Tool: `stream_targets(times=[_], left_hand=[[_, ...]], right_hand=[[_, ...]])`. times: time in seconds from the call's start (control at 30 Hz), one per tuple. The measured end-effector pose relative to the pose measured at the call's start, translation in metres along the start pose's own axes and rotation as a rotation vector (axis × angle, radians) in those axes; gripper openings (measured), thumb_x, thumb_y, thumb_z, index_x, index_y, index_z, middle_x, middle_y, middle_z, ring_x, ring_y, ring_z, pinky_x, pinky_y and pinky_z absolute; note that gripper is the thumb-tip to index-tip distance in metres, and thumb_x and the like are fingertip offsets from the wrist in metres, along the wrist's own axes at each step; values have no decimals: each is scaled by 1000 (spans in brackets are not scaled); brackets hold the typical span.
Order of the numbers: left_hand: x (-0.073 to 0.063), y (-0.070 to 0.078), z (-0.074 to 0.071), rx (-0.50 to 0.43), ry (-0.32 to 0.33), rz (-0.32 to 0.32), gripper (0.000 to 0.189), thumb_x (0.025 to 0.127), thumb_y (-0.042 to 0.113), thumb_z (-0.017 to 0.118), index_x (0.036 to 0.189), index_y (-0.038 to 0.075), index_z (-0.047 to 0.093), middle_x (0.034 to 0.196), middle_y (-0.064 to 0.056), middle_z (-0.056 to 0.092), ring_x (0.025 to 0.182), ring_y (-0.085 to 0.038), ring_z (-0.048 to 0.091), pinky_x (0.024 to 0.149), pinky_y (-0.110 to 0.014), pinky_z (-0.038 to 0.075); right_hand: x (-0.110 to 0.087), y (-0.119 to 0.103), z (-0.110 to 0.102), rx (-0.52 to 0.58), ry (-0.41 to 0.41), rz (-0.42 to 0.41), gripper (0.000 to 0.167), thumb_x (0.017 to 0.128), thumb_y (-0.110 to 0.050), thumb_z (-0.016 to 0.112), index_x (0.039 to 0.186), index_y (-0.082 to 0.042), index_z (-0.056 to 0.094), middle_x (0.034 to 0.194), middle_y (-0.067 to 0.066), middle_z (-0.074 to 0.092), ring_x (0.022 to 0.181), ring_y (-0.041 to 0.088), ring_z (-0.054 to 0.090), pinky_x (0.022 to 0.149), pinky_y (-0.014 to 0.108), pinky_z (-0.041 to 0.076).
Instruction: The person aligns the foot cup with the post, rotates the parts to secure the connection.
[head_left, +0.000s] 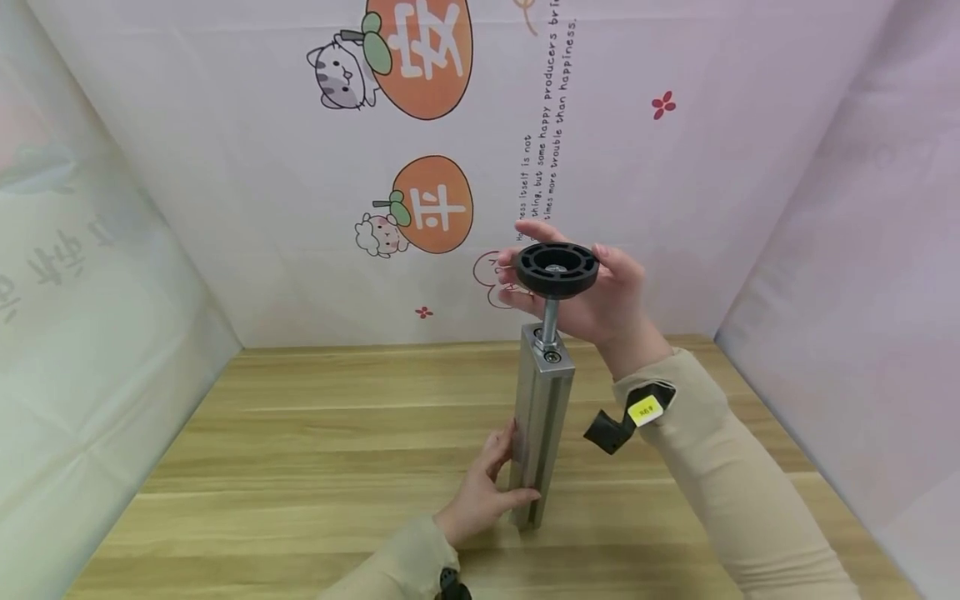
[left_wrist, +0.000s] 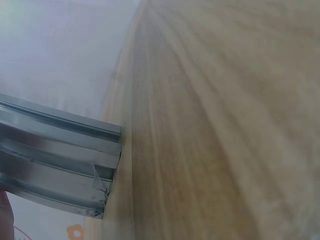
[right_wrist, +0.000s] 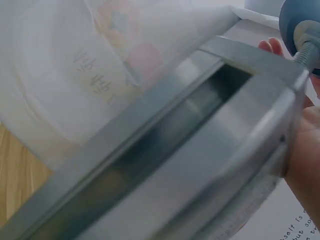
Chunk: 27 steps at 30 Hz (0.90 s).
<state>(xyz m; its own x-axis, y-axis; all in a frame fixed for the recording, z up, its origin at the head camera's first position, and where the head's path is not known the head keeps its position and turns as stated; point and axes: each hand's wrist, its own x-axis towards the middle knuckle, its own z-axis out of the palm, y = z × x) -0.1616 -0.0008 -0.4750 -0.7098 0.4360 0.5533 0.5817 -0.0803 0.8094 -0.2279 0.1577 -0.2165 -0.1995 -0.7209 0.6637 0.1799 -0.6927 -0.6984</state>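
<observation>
An aluminium profile (head_left: 538,425) stands upright on the table, slightly tilted, with slots along its sides. From a metal end plate on top rises a threaded rod (head_left: 551,321) that carries a round black levelling foot (head_left: 558,288). My left hand (head_left: 480,500) grips the profile low down, thumb on the near side. Around the foot, my right hand (head_left: 611,304) has its fingers extended behind it and its thumb at the rim. The left wrist view shows the slotted lower end of the profile (left_wrist: 55,155) at the wood; the right wrist view shows its upper end (right_wrist: 200,160) close up.
The wooden table (head_left: 337,467) spreads around the profile. White printed cloth walls (head_left: 600,150) enclose the back and both sides. A black strap with a yellow label (head_left: 646,409) hangs from the right wrist.
</observation>
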Motion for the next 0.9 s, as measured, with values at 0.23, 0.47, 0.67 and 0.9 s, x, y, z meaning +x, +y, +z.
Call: stream_targets(times=[0.23,0.47,0.67,0.9], left_hand=[[0,1,0,-13,-5,1,101,78,-3,72,152,27,11,121,-23,41,109,-7,46,102,-28,37],[0,3,0,-8,-2,-8,95,78,-2,73,151,9,12,121,-22,41,108,-6,46,103,-29,37],[0,4,-1,-2,-10,-31,95,80,0,72,152,12,10,124,-21,41,109,-7,46,104,-30,37],[0,3,-1,-7,-7,-44,95,79,0,73,151,9,11,125,-21,41,110,-6,46,104,-29,37]], right_hand=[[3,4,3,107,14,-25,53,85,-21,45,136,-6,45,128,18,49,120,27,46,106,41,36],[4,6,5,219,-4,-46,50,81,-16,44,129,-4,50,122,19,50,115,30,50,107,38,36],[3,6,6,180,-5,-67,44,84,-15,43,124,0,53,121,18,51,115,29,53,107,33,37],[-4,3,5,-91,29,-134,38,90,-15,46,126,-3,53,128,15,49,121,25,48,109,32,34]])
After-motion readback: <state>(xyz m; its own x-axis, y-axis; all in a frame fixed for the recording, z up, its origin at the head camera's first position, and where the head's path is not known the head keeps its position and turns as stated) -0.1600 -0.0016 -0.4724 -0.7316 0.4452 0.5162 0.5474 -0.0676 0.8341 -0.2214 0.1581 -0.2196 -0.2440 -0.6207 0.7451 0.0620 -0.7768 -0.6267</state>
